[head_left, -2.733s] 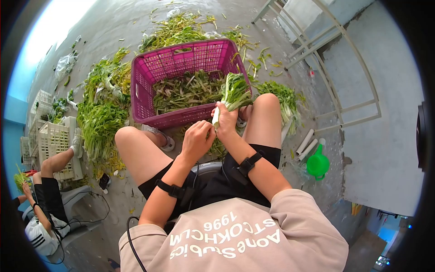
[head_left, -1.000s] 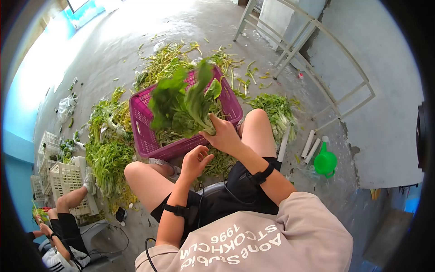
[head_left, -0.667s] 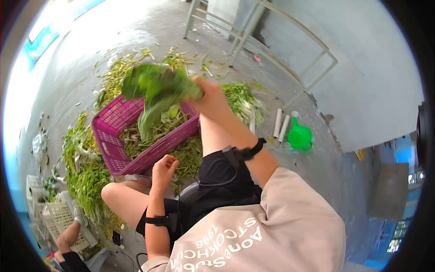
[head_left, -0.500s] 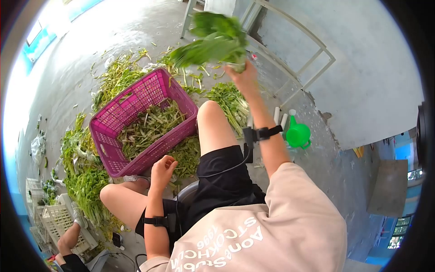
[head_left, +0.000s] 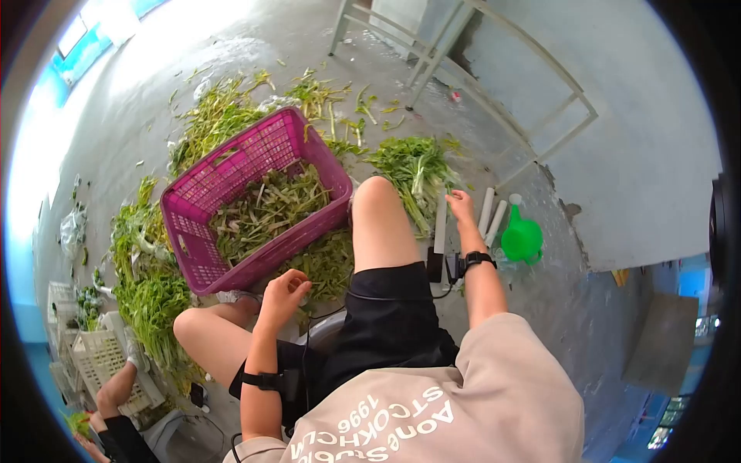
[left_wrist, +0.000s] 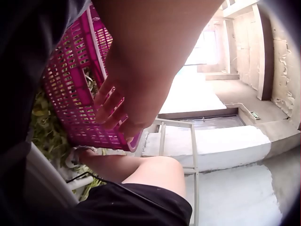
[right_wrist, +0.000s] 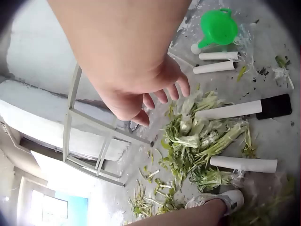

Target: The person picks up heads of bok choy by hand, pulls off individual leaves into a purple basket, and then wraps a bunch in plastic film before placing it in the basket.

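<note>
My right hand (head_left: 461,206) is out to the right beside a pile of leafy greens (head_left: 413,174) on the floor. In the right wrist view its fingers are relaxed and hold nothing, and the stalks and leaves of the greens (right_wrist: 188,141) lie beyond the fingertips. Over my lap, my left hand (head_left: 284,293) hangs loosely curled with nothing in it. It is close to the near side of a purple plastic basket (head_left: 266,266). Trimmed leaf and stem scraps (head_left: 270,208) cover the basket's bottom.
Heaps of greens (head_left: 150,309) and yellowed scraps (head_left: 220,127) lie left of and behind the basket. White tubes (head_left: 486,210), a green watering can (head_left: 522,239) and a metal frame (head_left: 525,116) stand at right. Another person's leg (head_left: 116,386) shows at lower left beside white crates (head_left: 104,355).
My right hand has swung the bunch of greens from over the basket to the right and let it go by the floor pile. My left hand has stayed over my lap.
</note>
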### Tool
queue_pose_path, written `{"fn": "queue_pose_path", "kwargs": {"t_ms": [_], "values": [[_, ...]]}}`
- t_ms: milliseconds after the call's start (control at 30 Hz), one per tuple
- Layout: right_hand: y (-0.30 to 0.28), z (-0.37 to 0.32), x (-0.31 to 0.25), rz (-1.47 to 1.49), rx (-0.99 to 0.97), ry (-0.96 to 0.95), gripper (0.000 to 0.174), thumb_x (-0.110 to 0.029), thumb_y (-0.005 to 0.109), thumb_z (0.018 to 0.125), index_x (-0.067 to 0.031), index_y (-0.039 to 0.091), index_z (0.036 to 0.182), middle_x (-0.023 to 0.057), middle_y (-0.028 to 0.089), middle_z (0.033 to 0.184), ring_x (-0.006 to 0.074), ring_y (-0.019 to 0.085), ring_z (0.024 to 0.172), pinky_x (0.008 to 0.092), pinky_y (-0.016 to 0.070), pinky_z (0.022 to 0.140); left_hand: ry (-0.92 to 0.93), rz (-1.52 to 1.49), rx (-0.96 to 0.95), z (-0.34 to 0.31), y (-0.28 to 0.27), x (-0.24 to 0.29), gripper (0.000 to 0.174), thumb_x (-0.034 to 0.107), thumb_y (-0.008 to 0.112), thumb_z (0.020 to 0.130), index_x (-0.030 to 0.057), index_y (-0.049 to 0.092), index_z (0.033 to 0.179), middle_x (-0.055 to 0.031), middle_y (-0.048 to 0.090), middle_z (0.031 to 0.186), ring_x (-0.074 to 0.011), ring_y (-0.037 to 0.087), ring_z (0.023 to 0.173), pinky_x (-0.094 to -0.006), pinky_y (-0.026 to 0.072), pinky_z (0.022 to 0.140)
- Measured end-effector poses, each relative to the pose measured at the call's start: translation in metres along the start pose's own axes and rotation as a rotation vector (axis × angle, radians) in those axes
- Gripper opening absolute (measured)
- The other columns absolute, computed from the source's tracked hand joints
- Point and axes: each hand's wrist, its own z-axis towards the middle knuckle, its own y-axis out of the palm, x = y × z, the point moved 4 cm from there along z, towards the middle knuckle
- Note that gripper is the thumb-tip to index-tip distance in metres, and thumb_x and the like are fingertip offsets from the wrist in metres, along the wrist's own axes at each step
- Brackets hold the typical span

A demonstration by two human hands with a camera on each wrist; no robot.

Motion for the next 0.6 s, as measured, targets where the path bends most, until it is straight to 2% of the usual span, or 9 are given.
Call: {"fn": "queue_pose_path", "kwargs": {"t_ms": [33, 100, 167, 233, 333, 433, 467, 533, 600], "values": [[0.003, 0.002, -0.006, -0.009, -0.024, -0.008, 0.047, -0.026, 0.073, 0.087, -0.0051, 0.062, 0.128, 0.0135, 0.065, 0.124, 0.0275, 0.062, 0.116, 0.0426, 0.0512, 0.092, -0.021, -0.004, 0.017, 0.004, -0.005, 0.0, 0.021, 0.016, 0.072, 0.088, -0.0002, 0.067, 0.1, -0.0096, 0.067, 0.076, -0.0182, 0.064, 0.068, -0.0314, 0.0514, 0.066], [0.013, 0.011, -0.027, 0.112, -0.145, -0.15, 0.037, -0.03, 0.071, 0.089, -0.0076, 0.067, 0.119, 0.006, 0.069, 0.11, 0.0198, 0.066, 0.101, 0.0346, 0.0541, 0.08, 0.062, -0.121, 0.071, 0.01, -0.02, 0.005, 0.02, 0.016, 0.071, 0.089, -0.0007, 0.067, 0.101, -0.009, 0.067, 0.077, -0.0168, 0.063, 0.068, -0.0315, 0.0511, 0.066], [0.022, 0.008, -0.068, 0.161, -0.22, -0.215, 0.029, -0.031, 0.069, 0.092, -0.0098, 0.07, 0.113, -0.0007, 0.069, 0.097, 0.012, 0.066, 0.087, 0.0262, 0.0524, 0.07, -0.001, -0.14, 0.107, 0.015, -0.047, 0.013, 0.02, 0.015, 0.071, 0.09, -0.0005, 0.067, 0.102, -0.008, 0.067, 0.079, -0.0157, 0.063, 0.069, -0.0307, 0.051, 0.066], [0.036, 0.004, -0.116, 0.209, -0.312, -0.263, 0.026, -0.027, 0.067, 0.094, -0.0101, 0.069, 0.114, -0.0003, 0.071, 0.097, 0.01, 0.067, 0.083, 0.0235, 0.0517, 0.067, -0.001, -0.137, 0.143, 0.022, -0.076, 0.017, 0.02, 0.015, 0.071, 0.09, 0.0004, 0.067, 0.103, -0.0068, 0.068, 0.081, -0.0149, 0.062, 0.07, -0.0298, 0.0508, 0.066], [0.049, -0.049, -0.217, 0.217, -0.503, -0.348, 0.026, -0.025, 0.065, 0.096, -0.009, 0.068, 0.115, 0.0016, 0.072, 0.1, 0.0107, 0.068, 0.086, 0.0243, 0.0521, 0.066, 0.015, -0.127, 0.309, 0.033, -0.13, 0.009, 0.021, 0.016, 0.071, 0.09, 0.0007, 0.068, 0.104, -0.0055, 0.068, 0.082, -0.0124, 0.061, 0.072, -0.0286, 0.0502, 0.065], [0.08, -0.099, -0.306, 0.106, -0.647, -0.445, 0.027, -0.025, 0.064, 0.096, -0.0075, 0.067, 0.117, 0.0032, 0.072, 0.104, 0.0115, 0.069, 0.087, 0.0246, 0.0529, 0.064, 0.003, -0.283, 0.422, 0.048, -0.181, -0.01, 0.018, 0.016, 0.068, 0.093, 0.0014, 0.068, 0.104, -0.0045, 0.067, 0.08, -0.0114, 0.061, 0.072, -0.027, 0.0493, 0.066], [0.094, -0.108, -0.327, 0.097, -0.655, -0.446, 0.027, -0.025, 0.064, 0.096, -0.0075, 0.067, 0.117, 0.0032, 0.072, 0.104, 0.0115, 0.069, 0.087, 0.0246, 0.0529, 0.064, -0.007, -0.29, 0.428, 0.054, -0.195, -0.013, 0.018, 0.016, 0.068, 0.093, 0.0014, 0.068, 0.104, -0.0045, 0.067, 0.08, -0.0114, 0.061, 0.072, -0.027, 0.0493, 0.066], [0.133, -0.126, -0.366, 0.018, -0.814, -0.541, 0.03, -0.025, 0.064, 0.096, -0.0057, 0.066, 0.118, 0.0059, 0.073, 0.104, 0.013, 0.07, 0.087, 0.0276, 0.0551, 0.063, 0.014, -0.294, 0.459, 0.065, -0.221, -0.016, 0.019, 0.017, 0.067, 0.094, 0.0004, 0.067, 0.104, -0.0041, 0.066, 0.079, -0.011, 0.06, 0.071, -0.0266, 0.0489, 0.066], [0.173, -0.142, -0.397, -0.016, -0.886, -0.561, 0.03, -0.026, 0.064, 0.096, -0.0058, 0.066, 0.118, 0.0061, 0.073, 0.104, 0.0133, 0.07, 0.087, 0.0278, 0.0555, 0.063, 0.02, -0.198, 0.438, 0.078, -0.24, -0.011, 0.021, 0.017, 0.067, 0.094, -0.0002, 0.067, 0.105, -0.0049, 0.067, 0.081, -0.011, 0.06, 0.072, -0.0264, 0.0491, 0.067]]}}
